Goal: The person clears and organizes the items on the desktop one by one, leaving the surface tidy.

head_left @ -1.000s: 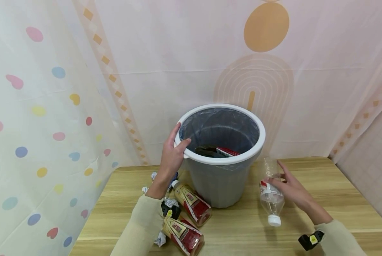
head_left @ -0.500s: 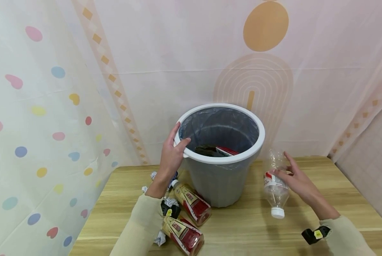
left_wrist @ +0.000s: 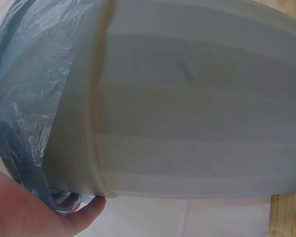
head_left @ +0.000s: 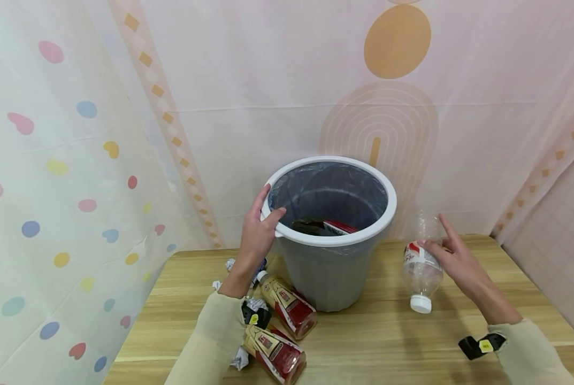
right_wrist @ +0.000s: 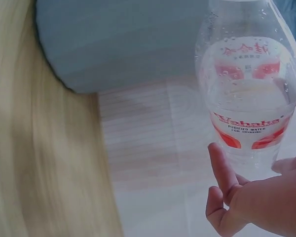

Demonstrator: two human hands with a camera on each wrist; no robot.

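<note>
At the right hand: right hand (head_left: 452, 255) pinches the clear plastic water bottle with red-and-white label (head_left: 422, 264) between thumb and fingers, index finger stretched up toward 11 o'clock.
Bottle: tilted, white cap (head_left: 420, 303) lowest, raised off the light wooden table (head_left: 373, 342); just at 3 o'clock of the bin, apart from it.
Left hand: left hand (head_left: 260, 231) grips the white rim at 9 o'clock of the grey round plastic bin with blue liner (head_left: 330, 270), thumb hooked over the rim.
Bin: upright; dark and red rubbish inside.
Edges: table's right edge at 3 o'clock of the bottle; patterned curtain (head_left: 402, 107) just behind.
Open room: bare wood at 6 o'clock of the bottle.
Clutter: two red-labelled bottles (head_left: 287, 326) and crumpled paper (head_left: 240, 359) at 7 o'clock of the bin.
</note>
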